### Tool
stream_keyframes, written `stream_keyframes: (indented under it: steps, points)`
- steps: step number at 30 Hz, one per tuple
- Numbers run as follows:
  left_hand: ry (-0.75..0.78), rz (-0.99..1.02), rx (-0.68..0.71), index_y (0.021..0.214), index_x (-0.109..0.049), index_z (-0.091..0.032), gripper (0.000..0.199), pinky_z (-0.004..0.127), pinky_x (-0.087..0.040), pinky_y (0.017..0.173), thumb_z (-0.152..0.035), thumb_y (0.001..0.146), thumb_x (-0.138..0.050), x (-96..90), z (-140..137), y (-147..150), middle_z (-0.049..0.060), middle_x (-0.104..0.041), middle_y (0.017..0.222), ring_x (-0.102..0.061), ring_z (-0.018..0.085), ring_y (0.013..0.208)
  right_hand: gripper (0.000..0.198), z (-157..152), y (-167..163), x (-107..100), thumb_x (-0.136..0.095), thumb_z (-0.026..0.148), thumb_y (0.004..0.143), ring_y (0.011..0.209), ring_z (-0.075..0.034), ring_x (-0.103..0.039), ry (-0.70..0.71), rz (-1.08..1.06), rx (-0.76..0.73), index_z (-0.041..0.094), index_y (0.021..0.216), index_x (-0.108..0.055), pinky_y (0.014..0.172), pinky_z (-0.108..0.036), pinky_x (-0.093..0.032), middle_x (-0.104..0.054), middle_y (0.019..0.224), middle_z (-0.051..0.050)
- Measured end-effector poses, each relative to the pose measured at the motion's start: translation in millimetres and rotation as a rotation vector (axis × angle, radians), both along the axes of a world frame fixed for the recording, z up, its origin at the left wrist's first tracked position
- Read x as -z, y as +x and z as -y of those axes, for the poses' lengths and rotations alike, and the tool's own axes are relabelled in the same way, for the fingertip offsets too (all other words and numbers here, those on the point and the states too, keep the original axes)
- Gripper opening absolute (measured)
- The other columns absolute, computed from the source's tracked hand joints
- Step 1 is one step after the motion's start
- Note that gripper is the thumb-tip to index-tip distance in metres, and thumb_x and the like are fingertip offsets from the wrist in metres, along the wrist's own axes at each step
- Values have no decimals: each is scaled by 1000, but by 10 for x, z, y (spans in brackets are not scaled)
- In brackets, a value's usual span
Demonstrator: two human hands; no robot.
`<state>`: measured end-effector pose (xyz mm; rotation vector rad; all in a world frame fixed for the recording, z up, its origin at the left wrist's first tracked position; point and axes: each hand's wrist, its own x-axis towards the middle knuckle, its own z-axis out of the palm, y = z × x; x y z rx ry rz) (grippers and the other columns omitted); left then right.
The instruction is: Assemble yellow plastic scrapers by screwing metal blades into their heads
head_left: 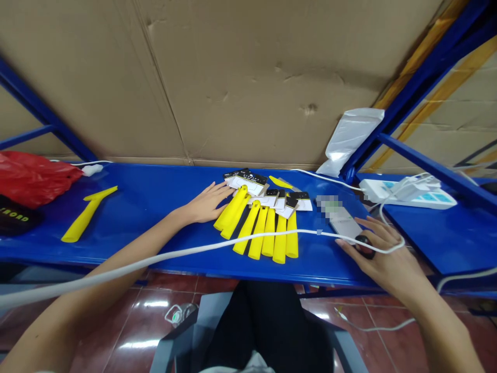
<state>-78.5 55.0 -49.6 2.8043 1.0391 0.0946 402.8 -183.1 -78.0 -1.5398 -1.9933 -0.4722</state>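
Note:
My left hand (208, 203) lies flat on the blue table, fingers spread, its fingertips at the edge of a fanned row of yellow plastic handles (256, 235). Each handle appears to have a black-and-white card (248, 182) at its far end; the cards overlap. To the right, my right hand (386, 254) rests with fingers stretched apart. Between its thumb and forefinger sits a dark rounded object (365, 246), partly hidden, its kind unclear. Just beyond the fingers is a flat grey phone-like device (345, 223), partly blurred out. A yellow T-shaped tool (87, 215) lies apart at the left.
A white cable (186, 255) hangs across the view in front of both arms. At right stands a white power strip (411, 194) with plugs. A white plastic bag (349, 137) leans near the blue frame. A red bag (34, 176) lies far left. Cardboard (248, 88) walls the back.

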Motion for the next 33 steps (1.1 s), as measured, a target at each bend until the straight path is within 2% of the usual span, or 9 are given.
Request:
stream_keyframes:
  steps: [6, 15, 22, 27, 33]
  points:
    - [-12, 40, -3, 180, -42, -24, 77, 61, -10, 146, -67, 117, -30, 21, 0, -3, 10, -35, 189, -22, 32, 180, 43, 28, -12, 7, -68, 63, 109, 134, -51, -73, -16, -11, 17, 24, 91, -66, 110, -73, -61, -79, 129, -26]
    - [-26, 40, 6, 179, -45, -24, 76, 58, -9, 146, -66, 118, -28, 24, 2, -15, 10, -39, 187, -24, 31, 179, 42, 60, 23, -9, -71, 59, 109, 121, -51, -79, -15, 17, 2, 22, 90, -64, 103, -68, -65, -81, 125, -27]
    - [-33, 31, -5, 180, -43, -22, 76, 58, -9, 147, -64, 119, -27, 15, 19, -18, 11, -36, 188, -20, 30, 180, 35, 55, 40, -70, -71, 51, 110, 113, -51, -80, 41, 73, -54, 19, 99, -65, 92, -66, -68, -79, 121, -28]
    - [-19, 57, -8, 179, -45, -24, 75, 58, -11, 147, -65, 119, -28, 33, 17, -22, 10, -39, 187, -24, 30, 179, 36, 54, 29, -62, -72, 53, 109, 115, -49, -80, 30, 66, -37, 22, 93, -62, 96, -65, -68, -80, 122, -25]
    - [-14, 81, -9, 177, -50, -20, 74, 59, -15, 147, -62, 119, -31, 19, 37, -9, 11, -44, 185, -28, 31, 178, 43, 35, 17, -57, -67, 60, 111, 121, -50, -79, -4, 36, -9, 23, 90, -62, 100, -66, -67, -81, 124, -26]
